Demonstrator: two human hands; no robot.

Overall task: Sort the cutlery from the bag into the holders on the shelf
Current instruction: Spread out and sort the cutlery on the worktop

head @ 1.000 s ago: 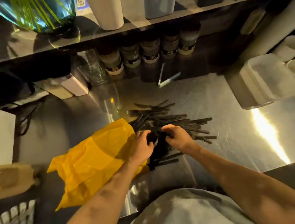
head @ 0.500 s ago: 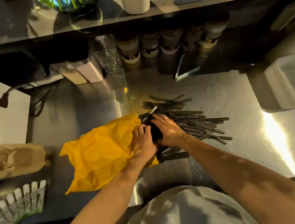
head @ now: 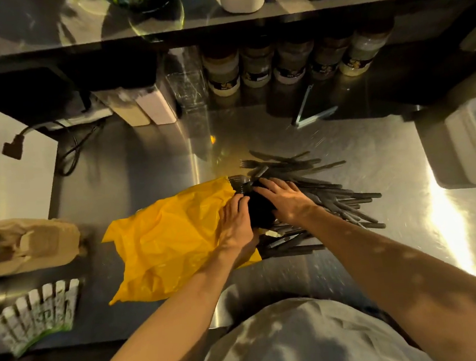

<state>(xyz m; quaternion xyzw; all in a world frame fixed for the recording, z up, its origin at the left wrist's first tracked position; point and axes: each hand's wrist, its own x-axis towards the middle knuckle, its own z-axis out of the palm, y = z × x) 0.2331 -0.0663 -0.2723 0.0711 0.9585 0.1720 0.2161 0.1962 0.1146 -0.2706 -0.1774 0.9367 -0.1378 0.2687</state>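
- Yellow bag point(head: 172, 238) lies on the steel counter point(head: 143, 160), mouth pointing right.
- Our left hand point(head: 236, 223) rests on that mouth, fingertips tucked into the dark gap; can't tell if they pinch anything.
- Our right hand point(head: 286, 202), just right of the bag, lies spread flat on the fanned-out cutlery point(head: 344, 197).
- Risk imo: fork tines snag the thin bag, or a hasty rake skids pieces off the slick steel.

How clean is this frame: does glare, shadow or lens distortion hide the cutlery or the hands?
Head view: dim, warm light; a hard glare streak on the steel counter at right; the black cutlery reads as silhouettes, and the gap between left hand and right hand is pure shadow, hiding any grip; wide-angle bending bows the shelf edge; the borders smear.
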